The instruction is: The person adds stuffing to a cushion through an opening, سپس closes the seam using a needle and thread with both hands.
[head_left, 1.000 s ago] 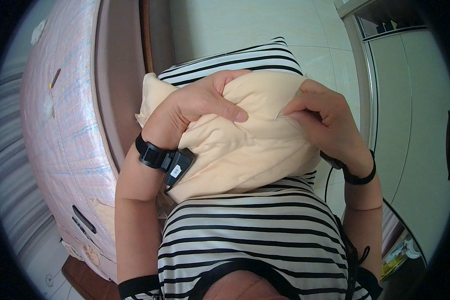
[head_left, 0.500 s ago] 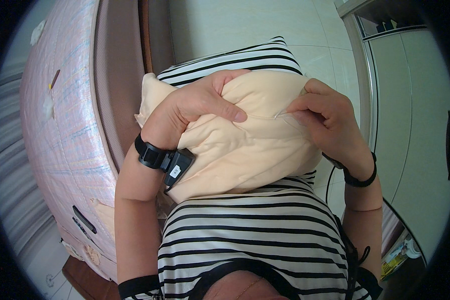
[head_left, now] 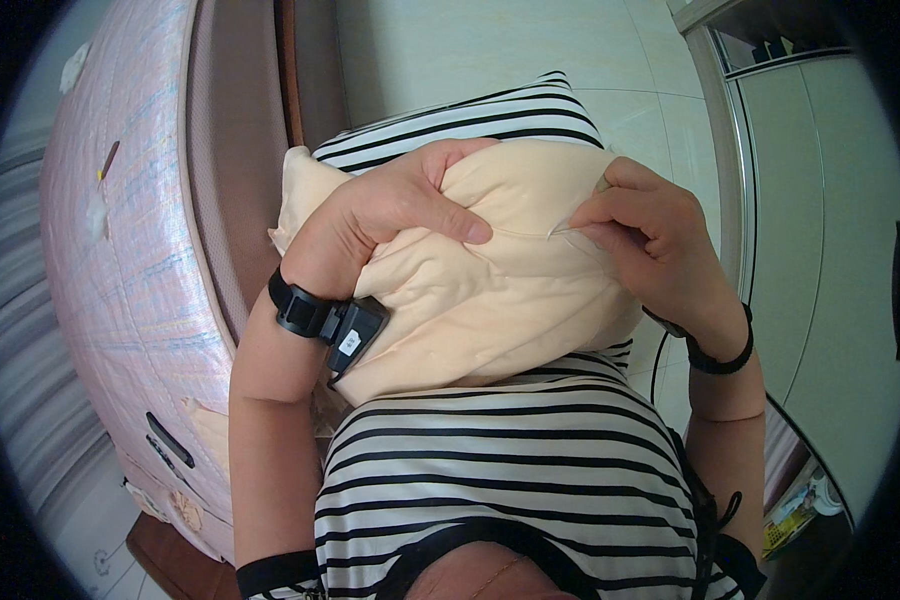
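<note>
A plump cream cushion (head_left: 490,300) of soft fabric lies across my lap, creased along its middle. My left hand (head_left: 410,200) grips its upper edge, thumb pressed on top and most fingers hidden behind the cloth. At the right end, my right hand (head_left: 660,235) pinches a thin, pale, pointed sewing needle (head_left: 557,231) between thumb and forefinger. The needle's tip touches or almost touches the cushion's seam line (head_left: 515,235). Fine thread near those fingers is too faint to follow.
On the left stands a bed with a pink plaid cover (head_left: 140,290); a dark phone-like object (head_left: 170,440) and white fluff (head_left: 97,215) lie on it. Black-and-white striped fabric (head_left: 470,125) covers my lap. A pale cabinet (head_left: 820,200) stands to the right.
The needle tip has shifted very slightly to the left along the seam, with a small movement of my right fingers. My left hand and the cushion stay in place.
</note>
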Demonstrator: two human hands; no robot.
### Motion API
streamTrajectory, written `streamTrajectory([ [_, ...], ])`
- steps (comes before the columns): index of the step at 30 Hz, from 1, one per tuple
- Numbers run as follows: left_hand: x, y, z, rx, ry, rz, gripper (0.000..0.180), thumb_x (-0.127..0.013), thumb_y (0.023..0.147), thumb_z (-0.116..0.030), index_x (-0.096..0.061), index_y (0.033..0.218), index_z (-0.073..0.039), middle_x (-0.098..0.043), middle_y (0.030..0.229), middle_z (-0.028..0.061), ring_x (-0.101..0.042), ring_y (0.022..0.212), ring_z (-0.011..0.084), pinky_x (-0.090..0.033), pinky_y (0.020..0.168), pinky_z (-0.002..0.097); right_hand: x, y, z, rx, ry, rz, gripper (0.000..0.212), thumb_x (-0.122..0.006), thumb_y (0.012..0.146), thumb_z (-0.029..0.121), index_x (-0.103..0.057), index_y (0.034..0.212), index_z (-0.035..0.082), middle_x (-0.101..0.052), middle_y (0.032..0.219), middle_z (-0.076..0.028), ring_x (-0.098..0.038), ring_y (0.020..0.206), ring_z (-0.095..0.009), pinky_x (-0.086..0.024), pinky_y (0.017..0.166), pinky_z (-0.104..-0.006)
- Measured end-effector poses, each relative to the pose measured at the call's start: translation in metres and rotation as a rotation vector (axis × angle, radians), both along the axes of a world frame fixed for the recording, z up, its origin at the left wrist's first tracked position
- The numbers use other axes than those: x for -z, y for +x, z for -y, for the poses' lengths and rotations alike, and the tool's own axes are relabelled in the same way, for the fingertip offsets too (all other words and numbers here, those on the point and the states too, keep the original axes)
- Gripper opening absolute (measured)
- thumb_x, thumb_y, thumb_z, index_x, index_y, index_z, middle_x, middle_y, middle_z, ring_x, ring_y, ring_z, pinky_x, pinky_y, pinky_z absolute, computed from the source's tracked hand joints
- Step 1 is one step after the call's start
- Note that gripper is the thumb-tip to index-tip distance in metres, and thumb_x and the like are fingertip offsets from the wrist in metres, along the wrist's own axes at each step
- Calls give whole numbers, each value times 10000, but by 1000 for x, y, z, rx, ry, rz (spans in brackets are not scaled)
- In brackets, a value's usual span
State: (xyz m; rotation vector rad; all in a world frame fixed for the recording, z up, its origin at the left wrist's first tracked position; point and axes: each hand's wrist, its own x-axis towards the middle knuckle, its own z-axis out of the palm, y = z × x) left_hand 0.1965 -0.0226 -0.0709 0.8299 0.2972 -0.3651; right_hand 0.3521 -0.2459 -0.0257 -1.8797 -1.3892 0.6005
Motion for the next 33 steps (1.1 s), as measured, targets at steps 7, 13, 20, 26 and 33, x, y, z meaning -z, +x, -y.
streamTrajectory([
  [7,1,-1,1,-3,-1,16,684,-835,768,56,-573,1398,6,-693,1249,72,-663,1113,140,-541,978,282,3,1,-1,-27,24,-25,74,-708,823,4,-724,887,37,-560,778,-71,-571,687,-239,-446,611,-339],
  [13,-1,-1,0,3,10,9,686,-838,766,48,-574,1397,7,-694,1249,75,-662,1115,141,-542,977,286,7,-5,-6,-69,78,-92,99,-699,821,-49,-722,894,13,-513,777,-36,-499,697,-166,-381,606,-288],
  [20,0,-1,0,5,6,12,693,-843,757,47,-575,1395,11,-695,1247,73,-660,1115,141,-531,991,286,-1,1,-2,-39,-11,-41,89,-720,822,48,-736,910,51,-587,776,-79,-597,687,-259,-467,622,-349],
  [26,1,-1,-1,14,4,22,694,-846,754,43,-576,1394,10,-696,1244,71,-659,1114,140,-527,993,283,-5,1,4,-5,22,-67,116,-689,803,-72,-712,895,-6,-545,786,-52,-511,670,-164,-391,591,-281],
  [33,0,0,0,4,21,9,695,-848,757,38,-575,1395,12,-697,1243,70,-661,1108,137,-532,986,281,-1,-2,3,-18,30,-21,122,-684,813,-82,-710,897,2,-543,789,-53,-510,667,-168,-395,590,-279],
])
